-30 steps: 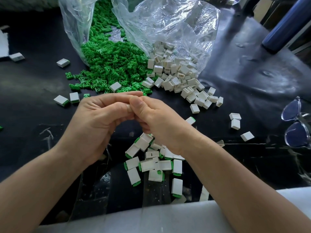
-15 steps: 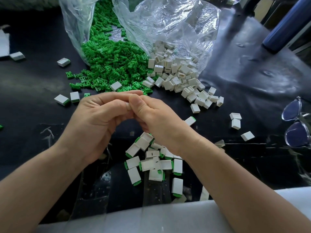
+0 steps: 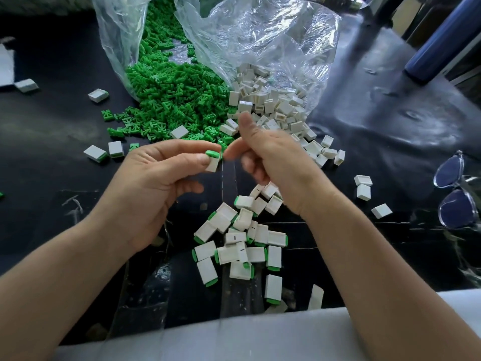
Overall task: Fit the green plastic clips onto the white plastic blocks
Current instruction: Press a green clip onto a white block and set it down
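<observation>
Two clear bags (image 3: 260, 35) lie open on the black table (image 3: 390, 131). One spills green clips (image 3: 177, 95) and the other white blocks (image 3: 273, 105), both heaps too many to count. Near the front edge lies a pile of roughly twenty fitted blocks (image 3: 242, 246), green showing at their ends. Four stray blocks (image 3: 98, 95) lie to the left and three more to the right, near one pair of glasses (image 3: 455, 188). The left hand (image 3: 156, 186), palm turned inward, pinches one block (image 3: 213, 164) with a clip in its top between thumb and forefinger, held above the table just before the green heap. The right hand (image 3: 276, 157), blurred, hangs just beside it, thumb raised and fingers curled; whether it holds anything I cannot tell.
</observation>
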Tool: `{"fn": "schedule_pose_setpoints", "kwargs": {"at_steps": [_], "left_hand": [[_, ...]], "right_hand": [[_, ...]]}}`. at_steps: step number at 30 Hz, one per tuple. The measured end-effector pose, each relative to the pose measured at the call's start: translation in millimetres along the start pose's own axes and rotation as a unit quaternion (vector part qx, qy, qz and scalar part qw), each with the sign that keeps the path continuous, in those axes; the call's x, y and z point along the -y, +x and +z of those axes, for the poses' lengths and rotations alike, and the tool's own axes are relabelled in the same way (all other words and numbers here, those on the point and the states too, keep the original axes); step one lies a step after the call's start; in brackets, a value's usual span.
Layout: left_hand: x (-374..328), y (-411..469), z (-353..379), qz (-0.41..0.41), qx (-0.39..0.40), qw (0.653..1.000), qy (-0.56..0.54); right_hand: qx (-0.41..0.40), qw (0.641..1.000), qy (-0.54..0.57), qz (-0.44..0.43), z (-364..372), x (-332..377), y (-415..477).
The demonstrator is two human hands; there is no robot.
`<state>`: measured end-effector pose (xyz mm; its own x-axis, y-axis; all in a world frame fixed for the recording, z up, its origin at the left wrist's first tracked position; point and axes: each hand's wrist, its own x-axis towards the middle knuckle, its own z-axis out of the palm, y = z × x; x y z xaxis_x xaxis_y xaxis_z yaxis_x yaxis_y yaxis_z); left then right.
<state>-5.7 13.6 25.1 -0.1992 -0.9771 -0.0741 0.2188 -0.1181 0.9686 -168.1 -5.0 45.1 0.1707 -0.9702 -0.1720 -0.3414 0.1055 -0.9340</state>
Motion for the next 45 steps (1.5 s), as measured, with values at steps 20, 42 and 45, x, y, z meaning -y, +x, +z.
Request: {"fn": "schedule_pose_setpoints", "kwargs": {"at_steps": [20,42,45], "left_hand": [[-2.2,-8.1,7.7,-0.035,0.086,0.992,0.087],[1.7,2.4,4.6,-0.048,-0.066,0.995,0.052],[1.5,3.4,3.1,-0.061,-0.072,0.995,0.031]], "right_hand": [[-0.23,0.894,-0.378,-0.071,-11.7,-36.7,38.3],[-0.091,0.982,-0.127,-0.11,5.1,-17.3,18.0],[-0.005,0.985,-0.069,-0.158,16.6,-12.5,9.7]]}}
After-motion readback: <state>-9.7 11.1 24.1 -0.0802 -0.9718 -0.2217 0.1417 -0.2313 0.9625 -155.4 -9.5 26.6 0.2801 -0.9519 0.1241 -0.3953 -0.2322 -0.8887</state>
